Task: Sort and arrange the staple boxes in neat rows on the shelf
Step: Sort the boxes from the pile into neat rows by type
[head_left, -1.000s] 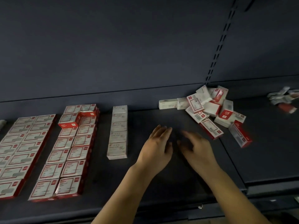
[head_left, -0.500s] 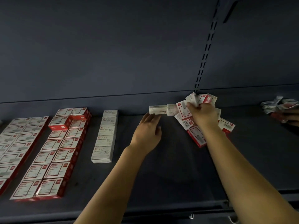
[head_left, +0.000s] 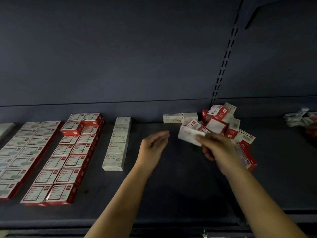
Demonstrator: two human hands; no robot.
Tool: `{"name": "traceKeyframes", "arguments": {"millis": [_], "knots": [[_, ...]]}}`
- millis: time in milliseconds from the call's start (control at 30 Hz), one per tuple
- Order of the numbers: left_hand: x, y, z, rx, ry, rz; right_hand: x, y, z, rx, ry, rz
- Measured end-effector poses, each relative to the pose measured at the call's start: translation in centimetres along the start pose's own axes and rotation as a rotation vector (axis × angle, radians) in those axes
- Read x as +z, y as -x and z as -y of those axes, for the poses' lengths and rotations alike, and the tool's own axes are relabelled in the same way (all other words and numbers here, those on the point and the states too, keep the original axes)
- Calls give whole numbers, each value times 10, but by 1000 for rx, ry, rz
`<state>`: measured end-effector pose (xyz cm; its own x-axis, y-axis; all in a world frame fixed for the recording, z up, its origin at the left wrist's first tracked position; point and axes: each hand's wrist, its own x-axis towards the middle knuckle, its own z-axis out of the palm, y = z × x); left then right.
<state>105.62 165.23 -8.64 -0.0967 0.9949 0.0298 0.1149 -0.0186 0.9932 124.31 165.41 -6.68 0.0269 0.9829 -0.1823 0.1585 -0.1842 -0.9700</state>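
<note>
Right hand (head_left: 217, 150) has lifted a white box (head_left: 189, 137) off the pile (head_left: 223, 122), fingers pinching it.

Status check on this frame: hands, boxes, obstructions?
Right hand grips a white box by the jumbled pile. Left hand open, empty, over bare shelf. Two white boxes at the back wall. Nothing blocking.

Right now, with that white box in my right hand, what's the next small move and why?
Probably carry the white box that your right hand grips leftward and set it on the bare shelf in front of the two white boxes at the back. Those already start a row there, the jumbled pile stays unsorted, and your left hand hovers open to steady it.
</note>
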Motion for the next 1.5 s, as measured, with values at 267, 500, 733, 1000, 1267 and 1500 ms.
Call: {"name": "traceKeyframes", "arguments": {"millis": [267, 500, 733, 1000, 1267, 1500], "knots": [[-11, 30, 1, -186, 385, 63, 33, 32, -14, -13, -213, 146], [-44, 48, 1, -212, 487, 38, 58, 44, -22, 6, -298, 187], [-86, 67, 2, -215, 553, 2, 96, 57, -13, -24, -267, 254], [-171, 84, 5, 193, -261, -23, 170, 78, 13, -62, -190, 252], [-269, 91, 13, 703, -862, 27, 278, 98, 29, -103, -149, 353], [-360, 105, 34, 764, -992, -28, 369, 113, 38, -168, 22, 398]]}}
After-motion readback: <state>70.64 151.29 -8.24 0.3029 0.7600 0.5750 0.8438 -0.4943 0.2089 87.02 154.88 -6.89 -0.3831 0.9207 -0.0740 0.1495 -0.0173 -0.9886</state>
